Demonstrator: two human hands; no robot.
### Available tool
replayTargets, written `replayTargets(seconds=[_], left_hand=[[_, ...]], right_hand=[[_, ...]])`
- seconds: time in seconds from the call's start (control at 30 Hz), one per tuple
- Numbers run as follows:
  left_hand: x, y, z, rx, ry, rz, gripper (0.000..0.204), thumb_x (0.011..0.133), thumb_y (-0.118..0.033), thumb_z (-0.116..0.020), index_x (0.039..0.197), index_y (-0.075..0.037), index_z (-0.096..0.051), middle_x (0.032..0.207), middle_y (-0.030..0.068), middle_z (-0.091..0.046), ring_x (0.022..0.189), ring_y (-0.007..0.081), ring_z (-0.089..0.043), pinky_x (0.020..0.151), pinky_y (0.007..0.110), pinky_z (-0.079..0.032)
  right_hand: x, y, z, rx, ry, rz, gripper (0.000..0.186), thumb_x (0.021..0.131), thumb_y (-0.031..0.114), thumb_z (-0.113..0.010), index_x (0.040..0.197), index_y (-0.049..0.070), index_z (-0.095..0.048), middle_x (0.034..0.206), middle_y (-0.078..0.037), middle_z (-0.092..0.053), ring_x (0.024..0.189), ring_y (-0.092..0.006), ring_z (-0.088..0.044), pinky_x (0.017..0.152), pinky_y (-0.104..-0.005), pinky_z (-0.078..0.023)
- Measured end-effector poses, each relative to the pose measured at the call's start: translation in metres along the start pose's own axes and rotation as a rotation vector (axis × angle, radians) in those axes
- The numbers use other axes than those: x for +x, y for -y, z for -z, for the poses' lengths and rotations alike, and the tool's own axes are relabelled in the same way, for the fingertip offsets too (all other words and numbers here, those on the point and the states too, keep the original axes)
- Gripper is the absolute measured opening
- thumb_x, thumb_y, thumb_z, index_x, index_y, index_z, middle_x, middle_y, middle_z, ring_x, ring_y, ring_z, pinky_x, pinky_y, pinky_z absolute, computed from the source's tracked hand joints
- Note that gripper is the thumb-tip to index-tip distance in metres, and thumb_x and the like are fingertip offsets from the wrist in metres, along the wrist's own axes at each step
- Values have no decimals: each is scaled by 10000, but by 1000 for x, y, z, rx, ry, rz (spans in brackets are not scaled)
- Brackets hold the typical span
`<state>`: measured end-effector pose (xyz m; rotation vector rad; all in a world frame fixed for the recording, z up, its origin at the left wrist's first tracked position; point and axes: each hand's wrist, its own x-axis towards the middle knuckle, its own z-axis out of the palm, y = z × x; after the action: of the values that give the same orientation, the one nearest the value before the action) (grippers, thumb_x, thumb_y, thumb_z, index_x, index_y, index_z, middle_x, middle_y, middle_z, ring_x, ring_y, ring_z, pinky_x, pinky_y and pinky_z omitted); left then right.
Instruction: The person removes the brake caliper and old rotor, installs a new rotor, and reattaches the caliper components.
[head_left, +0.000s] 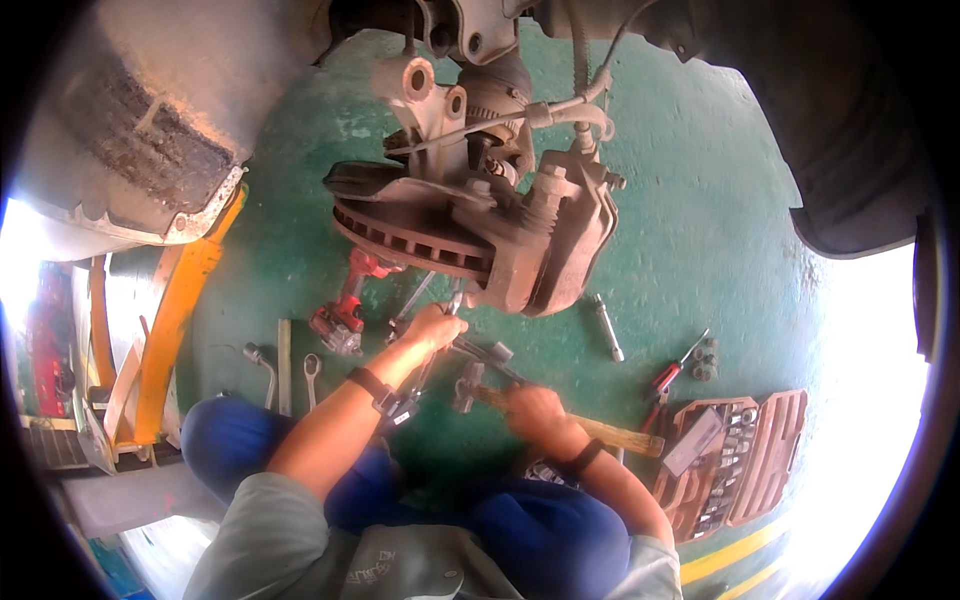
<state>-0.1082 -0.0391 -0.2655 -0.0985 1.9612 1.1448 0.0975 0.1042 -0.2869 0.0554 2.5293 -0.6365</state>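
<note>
Under the brake assembly my left hand (436, 328) is closed around a slim metal wrench (456, 298), whose upper end reaches the lower edge of the brake caliper (560, 240). What that end meets is hard to make out. My right hand (537, 412) is wrapped round the wooden handle (610, 434) of a hammer, close to its metal head (467, 388). The head lies just below and right of my left hand, apart from it. Above both hands is a rusty brake disc (410, 238), with the steering knuckle (425, 115) behind it.
A red cordless impact wrench (340, 318) and a ring spanner (312, 375) lie on the green floor, left. At right are an extension bar (608, 328), a red-handled screwdriver (668, 377) and an open socket case (780, 455). A yellow stand (180, 310) is far left.
</note>
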Motion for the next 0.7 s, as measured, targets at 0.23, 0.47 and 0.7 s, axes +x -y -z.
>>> replayTargets(seconds=[0.23, 0.47, 0.7], left_hand=[[2, -20, 43, 77, -30, 84, 175, 830, -146, -675, 928, -5, -642, 837, 79, -648, 680, 165, -606, 626, 369, -505], [2, -66, 164, -437, -493, -128, 206, 920, -187, -526, 893, -21, -645, 763, 88, -638, 523, 156, -566, 464, 268, -431], [-107, -229, 140, -113, -500, -986, 357, 938, -349, -600, 1052, -16, -662, 1035, 46, -671, 952, 154, -580, 836, 284, -430]], right_hand=[[-14, -5, 185, 700, -1196, 15, 153, 885, 27, -613, 1032, -19, -612, 955, -166, -685, 862, -211, -664, 786, -315, -521], [-26, 14, 292, 858, -1227, 226, 306, 951, 174, -625, 1163, -39, -568, 1051, -109, -656, 976, -156, -587, 889, -289, -469], [-6, 37, 350, 878, -1117, 164, 435, 936, 358, -651, 1123, -32, -604, 1022, -120, -675, 946, -173, -597, 874, -305, -466]])
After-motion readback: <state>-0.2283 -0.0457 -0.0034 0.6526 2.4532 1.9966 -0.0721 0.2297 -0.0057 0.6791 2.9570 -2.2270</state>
